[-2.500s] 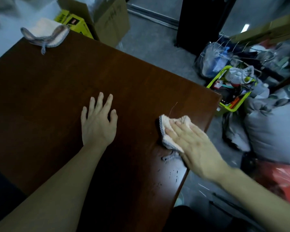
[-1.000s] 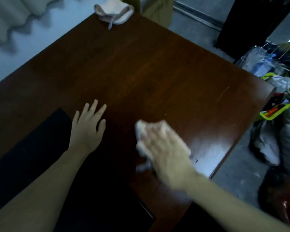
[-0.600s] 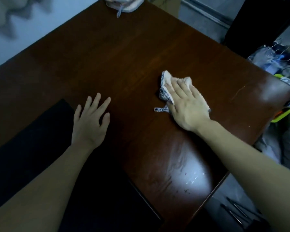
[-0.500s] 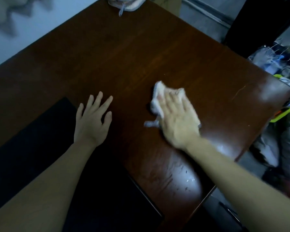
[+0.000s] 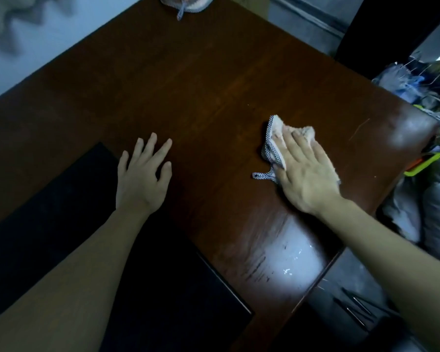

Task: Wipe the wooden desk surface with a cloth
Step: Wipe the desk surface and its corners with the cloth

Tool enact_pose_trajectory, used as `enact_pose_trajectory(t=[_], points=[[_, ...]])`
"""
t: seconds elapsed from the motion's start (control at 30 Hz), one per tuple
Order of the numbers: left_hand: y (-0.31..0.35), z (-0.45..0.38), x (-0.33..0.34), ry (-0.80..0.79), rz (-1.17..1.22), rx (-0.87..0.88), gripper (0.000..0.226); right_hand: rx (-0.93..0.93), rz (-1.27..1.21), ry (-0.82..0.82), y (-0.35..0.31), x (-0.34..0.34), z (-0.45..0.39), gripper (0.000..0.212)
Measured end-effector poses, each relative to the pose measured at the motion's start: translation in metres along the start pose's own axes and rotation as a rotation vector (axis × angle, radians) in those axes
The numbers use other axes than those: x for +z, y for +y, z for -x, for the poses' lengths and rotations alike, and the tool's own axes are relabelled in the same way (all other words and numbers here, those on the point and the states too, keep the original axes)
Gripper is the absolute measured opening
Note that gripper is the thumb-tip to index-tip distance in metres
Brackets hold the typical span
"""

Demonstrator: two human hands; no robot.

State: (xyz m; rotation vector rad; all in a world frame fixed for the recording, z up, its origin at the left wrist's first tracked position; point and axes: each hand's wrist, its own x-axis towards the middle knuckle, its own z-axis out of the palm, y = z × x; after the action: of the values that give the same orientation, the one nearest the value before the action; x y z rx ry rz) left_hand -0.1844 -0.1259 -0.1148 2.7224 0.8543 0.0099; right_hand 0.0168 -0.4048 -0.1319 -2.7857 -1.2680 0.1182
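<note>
A dark brown wooden desk (image 5: 201, 80) fills most of the view. My right hand (image 5: 306, 171) lies flat with straight fingers on a pale pink cloth (image 5: 273, 144) with a checked hem, pressing it onto the desk near the right edge. The cloth's hanging loop sticks out to the left of my thumb. My left hand (image 5: 144, 175) rests flat on the wood with fingers spread and holds nothing.
A second folded cloth (image 5: 186, 3) lies at the desk's far edge. A black mat (image 5: 61, 212) covers the near left part. Scuffs and a bright glare (image 5: 287, 262) mark the near right corner. Bags and a yellow-green basket (image 5: 427, 161) crowd the floor to the right.
My right hand has slid the cloth away from me and to the right across the desk. My left hand has stayed in place.
</note>
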Motion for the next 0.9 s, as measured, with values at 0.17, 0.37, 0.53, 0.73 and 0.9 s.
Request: enact_pose_trajectory(t=[0.17, 0.37, 0.53, 0.73, 0.9], points=[[-0.001, 0.000, 0.005, 0.042, -0.002, 0.021, 0.049, -0.245, 0.074, -0.045, -0.084, 0.005, 0.081, 0.072], [0.007, 0.006, 0.008, 0.128, -0.086, 0.198, 0.044, -0.406, 0.088, -0.030, -0.020, 0.006, 0.109, 0.069], [0.039, 0.019, 0.008, 0.000, 0.095, 0.261, 0.047, -0.028, 0.051, 0.067, 0.067, 0.003, 0.080, 0.061], [0.051, 0.033, 0.024, -0.083, 0.038, 0.265, 0.054, -0.150, 0.111, 0.001, -0.063, 0.008, 0.146, 0.076], [0.051, 0.034, 0.026, -0.058, 0.021, 0.253, 0.055, -0.359, 0.067, 0.058, -0.041, 0.006, 0.158, 0.064]])
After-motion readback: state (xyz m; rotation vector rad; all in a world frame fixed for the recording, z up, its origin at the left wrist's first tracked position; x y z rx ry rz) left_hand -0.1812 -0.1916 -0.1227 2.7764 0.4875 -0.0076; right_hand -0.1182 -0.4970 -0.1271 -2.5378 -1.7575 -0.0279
